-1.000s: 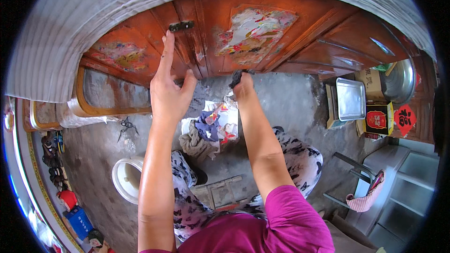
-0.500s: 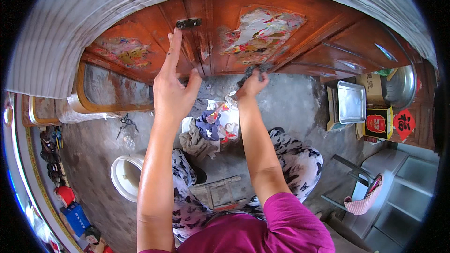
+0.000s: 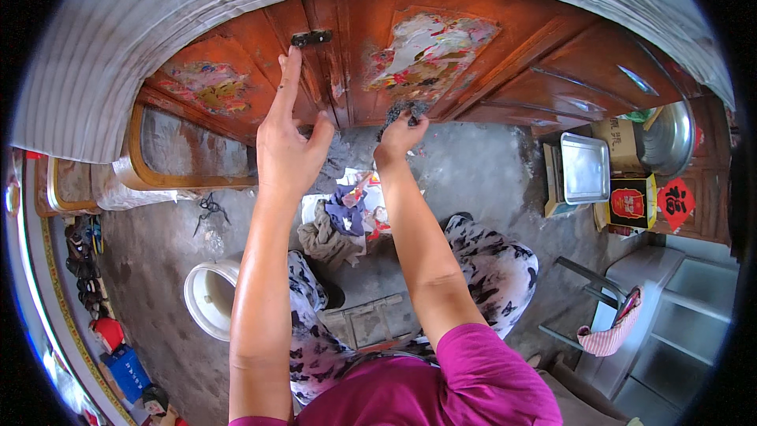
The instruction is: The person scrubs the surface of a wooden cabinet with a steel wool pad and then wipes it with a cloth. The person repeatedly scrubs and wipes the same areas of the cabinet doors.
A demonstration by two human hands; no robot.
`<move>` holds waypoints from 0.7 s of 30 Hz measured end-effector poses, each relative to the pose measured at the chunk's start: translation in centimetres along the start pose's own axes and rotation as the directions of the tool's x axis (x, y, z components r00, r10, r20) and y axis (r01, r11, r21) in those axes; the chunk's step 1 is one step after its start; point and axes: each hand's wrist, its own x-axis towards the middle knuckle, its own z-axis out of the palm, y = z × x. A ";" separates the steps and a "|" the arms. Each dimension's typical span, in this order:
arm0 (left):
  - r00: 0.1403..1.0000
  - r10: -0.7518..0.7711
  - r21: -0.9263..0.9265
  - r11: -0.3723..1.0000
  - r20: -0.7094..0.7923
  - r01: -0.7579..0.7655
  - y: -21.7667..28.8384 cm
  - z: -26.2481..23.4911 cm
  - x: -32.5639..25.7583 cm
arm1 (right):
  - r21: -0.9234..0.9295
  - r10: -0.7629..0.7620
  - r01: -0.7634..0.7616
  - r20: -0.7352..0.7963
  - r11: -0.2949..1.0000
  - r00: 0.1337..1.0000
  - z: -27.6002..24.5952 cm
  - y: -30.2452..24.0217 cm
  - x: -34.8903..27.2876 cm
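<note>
A reddish wooden double door (image 3: 489,71) with worn colourful paper pictures fills the top of the view. My left hand (image 3: 288,134) is raised flat against the left door leaf, fingers spread, its fingertips just below a dark metal latch (image 3: 311,37). My right hand (image 3: 400,132) grips a dark scouring pad (image 3: 400,110) and presses it on the lower part of the right door leaf, under the torn picture (image 3: 426,51). I sit on a low wooden stool (image 3: 371,322), legs in black-and-white trousers.
Rags and torn paper (image 3: 347,217) lie on the concrete floor in front of my knees. A white basin (image 3: 206,300) stands at lower left. Boxes and a metal tray (image 3: 583,170) sit at right, near a metal chair (image 3: 607,323). Shoes line the left wall.
My right hand with the scouring pad has moved up from the floor edge onto the door's lower part. My left hand has stayed flat on the left leaf.
</note>
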 end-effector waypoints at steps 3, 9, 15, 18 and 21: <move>1.000 -0.007 -0.003 1.000 0.005 0.007 -0.1 -0.3 -0.5 | -0.064 0.264 -0.265 -0.015 0.962 0.964 -0.4 -1.1 0.6; 0.993 -0.101 -0.086 0.991 0.066 0.107 1.6 -0.1 0.6 | 0.024 0.196 -0.197 0.054 0.980 0.979 -0.3 1.6 3.6; 1.000 -0.025 0.041 0.999 -0.002 0.025 -0.9 -1.3 -1.1 | 0.132 0.118 -0.131 0.100 0.983 0.988 0.2 -2.4 -3.1; 0.996 -0.082 -0.008 0.997 0.033 0.082 -0.1 -1.2 -0.8 | -0.046 0.200 -0.201 -0.023 0.979 0.980 1.1 -4.4 -3.3; 0.990 -0.114 -0.023 0.993 0.084 0.117 0.9 -0.6 -0.2 | 0.089 0.340 -0.339 0.005 0.937 0.940 0.4 -1.0 0.7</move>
